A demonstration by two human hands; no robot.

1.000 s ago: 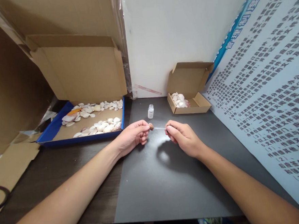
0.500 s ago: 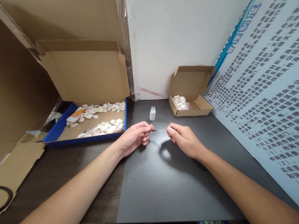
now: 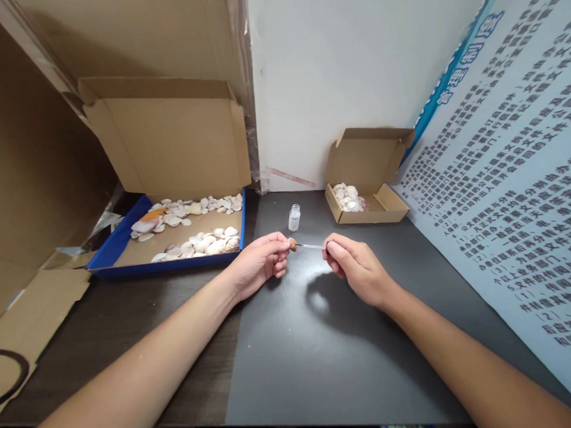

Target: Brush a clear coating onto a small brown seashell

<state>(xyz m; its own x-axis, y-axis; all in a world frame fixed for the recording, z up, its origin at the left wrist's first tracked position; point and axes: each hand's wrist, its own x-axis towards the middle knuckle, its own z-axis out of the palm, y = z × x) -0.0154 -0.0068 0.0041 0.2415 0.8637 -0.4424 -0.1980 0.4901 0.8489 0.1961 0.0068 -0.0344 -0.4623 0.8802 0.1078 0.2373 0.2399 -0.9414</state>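
Note:
Between its fingertips my left hand (image 3: 264,260) pinches a small brown-and-white seashell (image 3: 292,245). My right hand (image 3: 355,261) is closed around the dark cap of a thin brush applicator (image 3: 312,247), whose pale stem points left. The stem's dark tip reaches the shell's right side; whether it touches is too small to tell. Just beyond my hands, a little glass bottle (image 3: 293,218) with a white label stands upright, its mouth uncapped. Both hands hover over the dark grey mat (image 3: 287,370).
A blue-edged cardboard box (image 3: 166,266) at the left holds many pale shells (image 3: 214,244), its lid raised. A smaller open carton (image 3: 374,218) at the back right holds white shells (image 3: 347,196). A white board (image 3: 333,60) and a printed poster (image 3: 518,178) rise behind and to the right.
My right hand has drawn slightly to the right, so more of the applicator's stem and its dark cap show. The shell stays in my left fingertips. The whole view has shifted a little.

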